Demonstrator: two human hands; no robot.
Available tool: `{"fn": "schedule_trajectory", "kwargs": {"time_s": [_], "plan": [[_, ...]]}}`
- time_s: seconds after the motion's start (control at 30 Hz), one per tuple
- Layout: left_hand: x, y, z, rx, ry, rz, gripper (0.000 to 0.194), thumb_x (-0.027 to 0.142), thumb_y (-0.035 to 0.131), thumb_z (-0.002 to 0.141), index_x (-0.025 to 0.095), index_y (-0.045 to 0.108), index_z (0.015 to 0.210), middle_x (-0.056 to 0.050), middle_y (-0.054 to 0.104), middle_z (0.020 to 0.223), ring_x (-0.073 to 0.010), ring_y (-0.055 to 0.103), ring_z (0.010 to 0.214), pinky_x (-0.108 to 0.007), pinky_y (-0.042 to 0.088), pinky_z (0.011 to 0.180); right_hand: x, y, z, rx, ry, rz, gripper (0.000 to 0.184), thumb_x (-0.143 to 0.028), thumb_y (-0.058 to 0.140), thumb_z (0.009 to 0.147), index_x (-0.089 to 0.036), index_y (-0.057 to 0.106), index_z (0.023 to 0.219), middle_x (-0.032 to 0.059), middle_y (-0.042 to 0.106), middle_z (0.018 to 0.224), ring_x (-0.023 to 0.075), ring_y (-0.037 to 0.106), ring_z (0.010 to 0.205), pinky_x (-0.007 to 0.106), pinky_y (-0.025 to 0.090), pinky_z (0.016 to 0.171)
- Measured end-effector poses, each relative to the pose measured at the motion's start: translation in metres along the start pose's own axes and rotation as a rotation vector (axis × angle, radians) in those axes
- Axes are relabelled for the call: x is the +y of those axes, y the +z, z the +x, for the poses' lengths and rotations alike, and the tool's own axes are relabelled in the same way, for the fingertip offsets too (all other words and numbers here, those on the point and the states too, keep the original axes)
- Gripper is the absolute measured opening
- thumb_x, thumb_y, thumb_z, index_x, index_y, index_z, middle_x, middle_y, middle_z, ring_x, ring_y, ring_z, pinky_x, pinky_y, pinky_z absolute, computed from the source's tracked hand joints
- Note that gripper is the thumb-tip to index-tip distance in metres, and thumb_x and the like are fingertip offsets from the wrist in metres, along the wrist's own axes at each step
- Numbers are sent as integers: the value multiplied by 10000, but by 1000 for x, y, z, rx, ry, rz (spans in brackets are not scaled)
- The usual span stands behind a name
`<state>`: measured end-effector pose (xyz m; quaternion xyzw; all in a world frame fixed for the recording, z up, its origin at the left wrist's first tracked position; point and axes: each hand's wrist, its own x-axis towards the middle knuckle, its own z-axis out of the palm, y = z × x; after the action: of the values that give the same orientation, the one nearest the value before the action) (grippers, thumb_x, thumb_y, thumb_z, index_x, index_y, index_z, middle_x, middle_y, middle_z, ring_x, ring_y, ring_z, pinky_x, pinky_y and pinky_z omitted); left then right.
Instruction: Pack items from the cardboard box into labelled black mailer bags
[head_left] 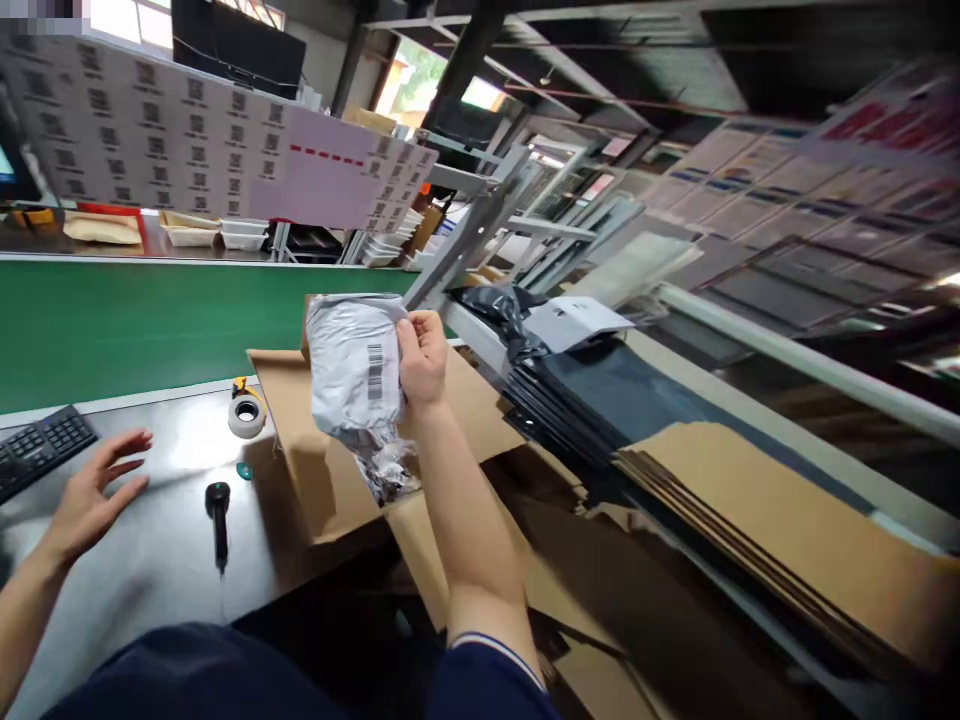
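A white plastic mailer bag with a printed barcode hangs from my right hand, pinched at its upper right edge between thumb and fingers. Below and behind the bag stands an open cardboard box, its flaps spread. Inside the box, wrinkled plastic packages show in part. Over the metal table at the left, my left hand holds nothing, its fingers spread apart. Nearest to it are a black keyboard and a black handheld barcode scanner.
A tape roll and a small teal object lie on the table. On the right, a rack carries dark plastic bags and stacked cardboard sheets. A green panel and a board of printed codes rise behind the table.
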<state>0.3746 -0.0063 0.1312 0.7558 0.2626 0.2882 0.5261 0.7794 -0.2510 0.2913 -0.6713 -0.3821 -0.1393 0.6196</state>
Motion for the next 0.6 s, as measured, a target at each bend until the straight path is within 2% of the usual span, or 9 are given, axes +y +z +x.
{"fn": "schedule_trajectory", "kwargs": {"time_s": [0.07,0.1,0.17,0.23,0.3,0.33,0.43,0.5,0.6], "plan": [[33,15,12,-109,8,-372,1061,631,907,656,249,469,1544,-174,562,1578,-379,617,1382,-491,632,1014,-45,39,-25,-207,-17,57,299,-549,589,989,-262,520,939,-29,500,846,143,496,748,289,463,725],[44,19,16,-166,-25,-513,1064,607,910,661,255,448,1552,-177,544,1590,-378,610,1388,-478,638,984,-64,63,-41,-315,-25,78,287,-535,590,992,-259,536,934,-29,517,843,140,503,743,285,461,716],[53,19,16,-269,-173,-700,834,537,842,770,211,531,1471,-177,640,1476,-353,680,1285,-435,645,883,-94,112,-76,-519,-30,87,273,-517,592,993,-256,562,918,-29,552,824,142,530,741,287,467,714],[39,7,6,-222,-320,-806,595,417,820,817,145,646,1317,-147,755,1263,-301,749,1122,-377,632,827,-109,158,-117,-657,5,68,263,-519,596,985,-259,586,946,-16,613,850,161,596,793,308,499,763],[7,-15,-15,-62,-403,-849,479,331,858,791,127,699,1194,-98,800,1097,-255,770,1010,-337,628,824,-109,198,-165,-716,136,49,317,-549,635,948,-271,599,1097,30,699,1032,206,672,938,356,536,849],[-14,-28,-28,48,-435,-868,464,310,879,774,138,705,1168,-79,805,1058,-240,771,983,-326,631,833,-104,217,-192,-720,225,27,418,-571,670,914,-277,583,1197,65,710,1168,240,686,1042,394,543,910],[-86,-64,-70,357,-606,-965,423,298,865,816,188,687,1184,-65,798,1081,-219,761,987,-316,639,844,-77,272,-286,-661,518,-52,746,-607,797,761,-258,524,1362,157,600,1476,330,575,1354,476,484,1098],[-130,-83,-96,489,-763,-1017,377,299,811,882,188,666,1212,-96,783,1120,-220,750,1022,-311,638,838,-61,310,-355,-612,767,1,762,-604,809,712,-236,545,1325,170,600,1464,330,555,1369,446,495,1090],[-179,-104,-127,530,-909,-1003,407,344,793,907,166,634,1237,-145,759,1150,-241,735,1084,-320,637,848,-49,363,-441,-656,1063,158,562,-643,703,766,-216,607,1118,116,731,1102,274,678,1064,376,565,882]]}}
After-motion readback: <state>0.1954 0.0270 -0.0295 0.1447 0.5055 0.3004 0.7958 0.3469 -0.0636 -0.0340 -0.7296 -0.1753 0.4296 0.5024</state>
